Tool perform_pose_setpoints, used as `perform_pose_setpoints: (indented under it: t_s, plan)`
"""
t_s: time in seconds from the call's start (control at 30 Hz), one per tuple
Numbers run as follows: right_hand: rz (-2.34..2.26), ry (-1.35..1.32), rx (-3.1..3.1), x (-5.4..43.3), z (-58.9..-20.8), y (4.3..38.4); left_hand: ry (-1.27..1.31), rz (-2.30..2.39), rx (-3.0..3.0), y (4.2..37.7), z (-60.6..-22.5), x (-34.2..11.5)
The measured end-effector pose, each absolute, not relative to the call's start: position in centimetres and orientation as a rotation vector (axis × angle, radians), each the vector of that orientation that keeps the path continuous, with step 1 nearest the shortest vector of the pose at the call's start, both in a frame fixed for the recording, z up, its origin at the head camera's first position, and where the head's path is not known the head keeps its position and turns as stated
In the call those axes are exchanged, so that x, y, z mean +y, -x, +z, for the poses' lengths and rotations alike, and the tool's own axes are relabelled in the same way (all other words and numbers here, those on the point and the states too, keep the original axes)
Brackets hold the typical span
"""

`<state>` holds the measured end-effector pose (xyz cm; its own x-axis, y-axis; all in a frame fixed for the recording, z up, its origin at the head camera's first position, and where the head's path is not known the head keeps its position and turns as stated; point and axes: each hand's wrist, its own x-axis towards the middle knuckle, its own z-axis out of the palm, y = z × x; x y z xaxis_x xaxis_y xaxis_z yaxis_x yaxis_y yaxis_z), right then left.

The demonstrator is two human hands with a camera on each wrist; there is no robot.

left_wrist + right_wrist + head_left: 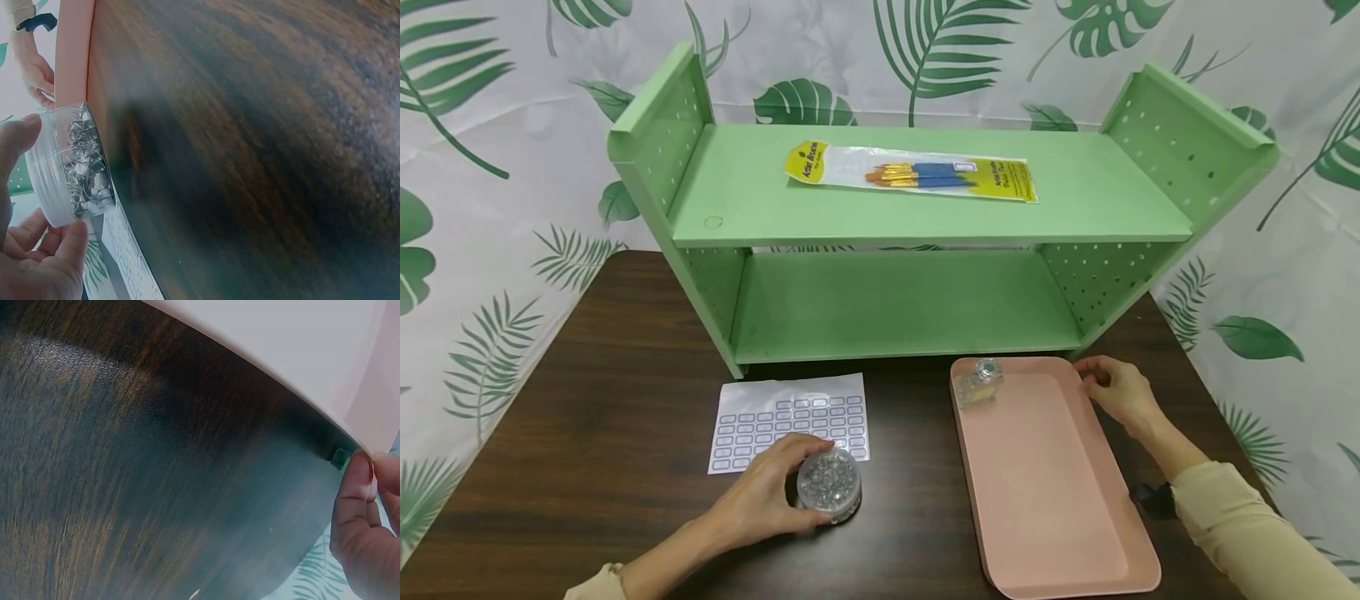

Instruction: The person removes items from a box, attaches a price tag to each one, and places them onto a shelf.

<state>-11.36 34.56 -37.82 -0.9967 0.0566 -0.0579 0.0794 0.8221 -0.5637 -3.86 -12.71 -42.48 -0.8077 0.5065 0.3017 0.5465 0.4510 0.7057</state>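
Observation:
My left hand [767, 492] grips a clear round jar [830, 482] from its left side, thumb on the near side and fingers on the far side. Small silvery metal pieces [87, 165] fill the jar, seen through its wall in the left wrist view. Part of the jar overlaps the corner of a white label sheet [790, 417] on the table. At the far right corner of a pink tray [1045, 483], my right hand [1120, 392] pinches the rim between thumb and fingers. A small glass bottle [980, 385] leans in the tray's far left corner.
A green two-tier shelf [910, 300] stands behind the tray and sheet. On its upper tier lies a pack of artist brushes [913, 173]. The dark wooden table [587, 433] ends at a leaf-patterned cloth [467, 333].

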Motion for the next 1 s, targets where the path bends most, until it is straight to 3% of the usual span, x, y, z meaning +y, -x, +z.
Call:
perform_pose_setpoints:
  t_s: [1.0]
  plan:
    - [-0.909, -0.119, 2.969, 34.40, -37.89, 11.27, 1.048, -1.210, -2.610, 3.42, -43.39, -13.48]
